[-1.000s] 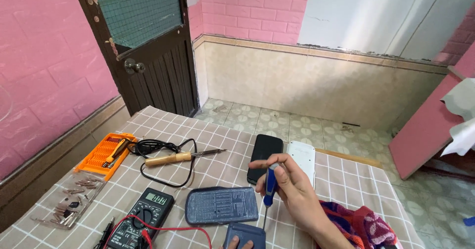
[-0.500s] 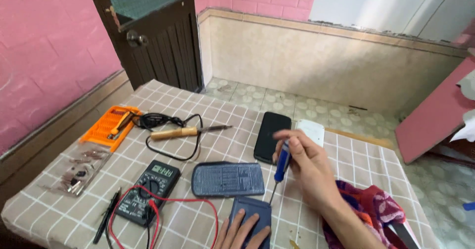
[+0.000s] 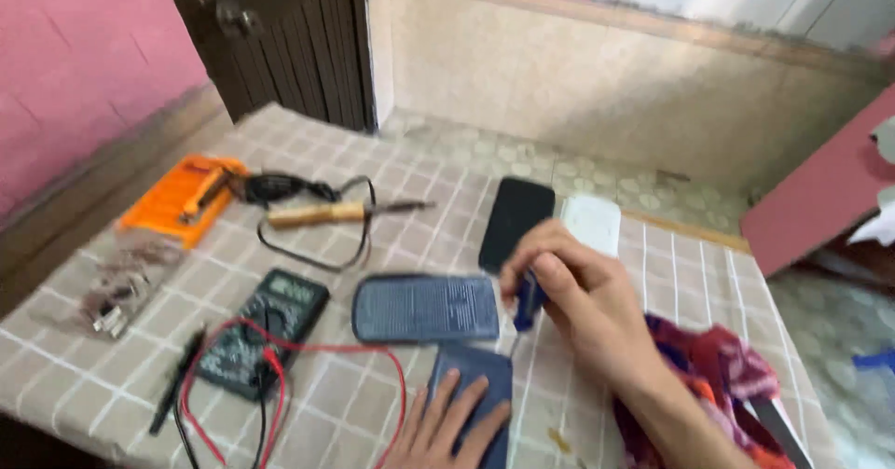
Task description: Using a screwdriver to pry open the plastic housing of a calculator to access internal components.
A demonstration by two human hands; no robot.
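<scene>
My right hand grips a blue-handled screwdriver upright, its tip down near the top edge of a small dark blue device. My left hand lies flat on that device at the table's near edge, fingers spread. Just beyond it sits a grey-blue ribbed panel. A black phone and a white flat box lie behind my right hand.
A black multimeter with red and black leads sits at the left. Farther back are a wooden-handled soldering iron with its black cord, an orange tool case and a clear bag of small parts. Colourful cloth lies at the right.
The view has tilted down and closer to the table. My left hand has come further onto the dark blue device. My right hand has lowered the screwdriver toward it.
</scene>
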